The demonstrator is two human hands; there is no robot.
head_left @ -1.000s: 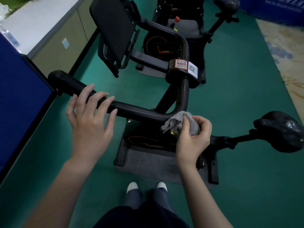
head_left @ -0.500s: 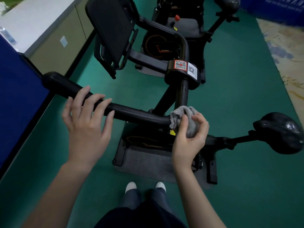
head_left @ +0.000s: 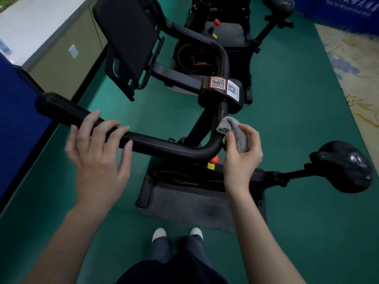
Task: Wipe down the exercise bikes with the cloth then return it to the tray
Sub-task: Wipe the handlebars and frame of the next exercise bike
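A black exercise bike stands right in front of me, its handlebar (head_left: 164,147) running from the left grip end to a bend at the centre. My right hand (head_left: 241,154) grips a bunched grey cloth (head_left: 233,132) and presses it against the bar just past the bend, below the QR-code stickers (head_left: 224,85). My left hand (head_left: 98,154) rests on the handlebar's left stretch with fingers spread and nearly straight over it. The bike's saddle (head_left: 344,167) sticks out to the right. No tray is in view.
A second black bike (head_left: 205,56) stands behind the first, with a dark screen panel (head_left: 127,35) upper left. A blue partition (head_left: 18,124) and a beige counter (head_left: 61,54) line the left side. Green floor surrounds the grey mat (head_left: 184,203); my feet are at its near edge.
My right hand has carried the cloth from the lower bend of the handlebar up and to the right along the bar. The left hand stays on the left stretch.
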